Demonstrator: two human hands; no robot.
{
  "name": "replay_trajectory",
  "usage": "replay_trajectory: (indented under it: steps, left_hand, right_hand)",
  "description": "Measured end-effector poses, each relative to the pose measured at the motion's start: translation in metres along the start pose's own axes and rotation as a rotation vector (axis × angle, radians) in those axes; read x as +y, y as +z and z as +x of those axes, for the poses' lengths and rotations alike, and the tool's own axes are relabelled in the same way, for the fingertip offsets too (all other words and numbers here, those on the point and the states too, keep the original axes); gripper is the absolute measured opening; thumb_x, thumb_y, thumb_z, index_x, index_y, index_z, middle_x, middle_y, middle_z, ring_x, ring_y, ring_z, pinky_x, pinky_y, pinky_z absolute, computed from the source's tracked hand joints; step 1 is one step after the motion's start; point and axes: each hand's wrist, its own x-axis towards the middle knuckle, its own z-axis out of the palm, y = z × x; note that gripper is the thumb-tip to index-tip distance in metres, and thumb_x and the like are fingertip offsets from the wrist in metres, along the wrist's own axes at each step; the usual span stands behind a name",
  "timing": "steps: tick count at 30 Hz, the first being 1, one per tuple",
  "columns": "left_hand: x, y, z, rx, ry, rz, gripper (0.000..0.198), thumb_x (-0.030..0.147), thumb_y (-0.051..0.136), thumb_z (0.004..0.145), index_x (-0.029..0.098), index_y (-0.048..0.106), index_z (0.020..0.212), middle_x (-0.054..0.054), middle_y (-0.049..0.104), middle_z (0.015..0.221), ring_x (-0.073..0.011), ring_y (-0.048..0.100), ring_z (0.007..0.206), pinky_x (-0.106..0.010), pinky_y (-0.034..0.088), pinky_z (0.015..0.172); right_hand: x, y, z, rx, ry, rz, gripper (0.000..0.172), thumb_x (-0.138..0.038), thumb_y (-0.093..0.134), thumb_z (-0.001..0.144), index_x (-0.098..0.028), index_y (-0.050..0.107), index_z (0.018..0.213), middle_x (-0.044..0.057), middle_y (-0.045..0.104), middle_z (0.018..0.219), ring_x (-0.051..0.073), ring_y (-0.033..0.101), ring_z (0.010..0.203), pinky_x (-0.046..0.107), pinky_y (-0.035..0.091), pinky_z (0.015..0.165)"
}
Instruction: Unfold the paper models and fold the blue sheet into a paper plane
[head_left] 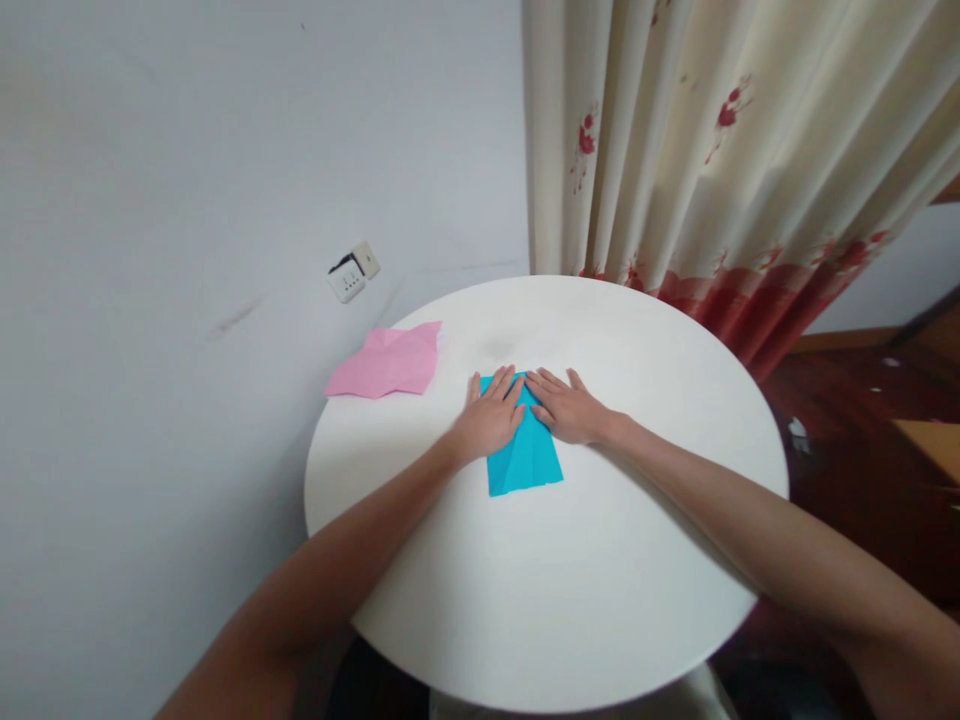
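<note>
A folded sheet of blue paper [527, 462] lies flat near the middle of the round white table [555, 590]. Crease lines run along it, and its near edge is wider than the part between my hands. My left hand [490, 414] rests flat on its upper left side with fingers spread. From the right, my right hand [566, 404] lies over the upper right edge, fingers stretched out and pointing left. The fingertips of both hands come close together at the far end of the paper. Part of the sheet is hidden under the hands.
A creased pink sheet of paper [390, 362] lies at the table's far left edge, overhanging slightly. Behind stands a pale wall with a white socket [347, 280]. A cream and red curtain [697, 150] hangs at the far right, above a dark reddish floor [840, 440].
</note>
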Motion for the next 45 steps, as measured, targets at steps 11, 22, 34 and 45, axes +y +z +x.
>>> replay_trajectory:
  steps: [11, 22, 34, 45]
  left_hand:
    - [0.022, 0.010, -0.003, 0.006, 0.008, 0.067, 0.067, 0.042, 0.033, 0.102, -0.002, 0.032, 0.153, -0.024, 0.027, 0.161, -0.0380, 0.022, 0.151, -0.053, 0.022, 0.123]
    - [0.024, 0.008, 0.003, -0.025, -0.086, 0.009, 0.066, 0.042, 0.027, 0.103, 0.002, 0.029, 0.156, -0.016, 0.025, 0.164, -0.0292, 0.021, 0.153, -0.051, 0.022, 0.124]
    - [0.016, 0.010, 0.006, 0.007, -0.093, 0.071, 0.059, 0.032, 0.026, 0.102, 0.008, 0.031, 0.156, -0.010, 0.026, 0.165, -0.0292, 0.022, 0.153, -0.051, 0.023, 0.123]
    - [0.007, 0.005, 0.008, -0.037, -0.086, 0.040, 0.056, 0.035, 0.022, 0.104, 0.026, 0.029, 0.159, -0.002, 0.024, 0.166, -0.0318, 0.021, 0.153, -0.054, 0.023, 0.122]
  right_hand:
    - [0.000, 0.004, 0.011, 0.042, 0.075, -0.032, 0.061, -0.032, 0.023, 0.101, -0.013, 0.027, 0.159, 0.009, 0.024, 0.166, 0.027, 0.017, 0.155, 0.065, 0.012, 0.121]
    - [0.008, 0.001, 0.020, 0.037, 0.097, -0.054, 0.061, -0.039, 0.019, 0.103, -0.015, 0.026, 0.159, 0.008, 0.020, 0.167, 0.028, 0.014, 0.155, 0.065, 0.011, 0.121]
    - [-0.001, 0.004, 0.009, 0.038, 0.043, -0.080, 0.064, -0.039, 0.023, 0.102, -0.010, 0.026, 0.159, 0.014, 0.021, 0.166, 0.031, 0.015, 0.155, 0.066, 0.010, 0.121]
    - [-0.040, -0.014, -0.032, -0.299, -0.018, -0.022, 0.105, -0.069, 0.041, 0.090, 0.001, 0.004, 0.160, 0.023, -0.001, 0.165, 0.036, -0.003, 0.155, 0.065, -0.006, 0.120]
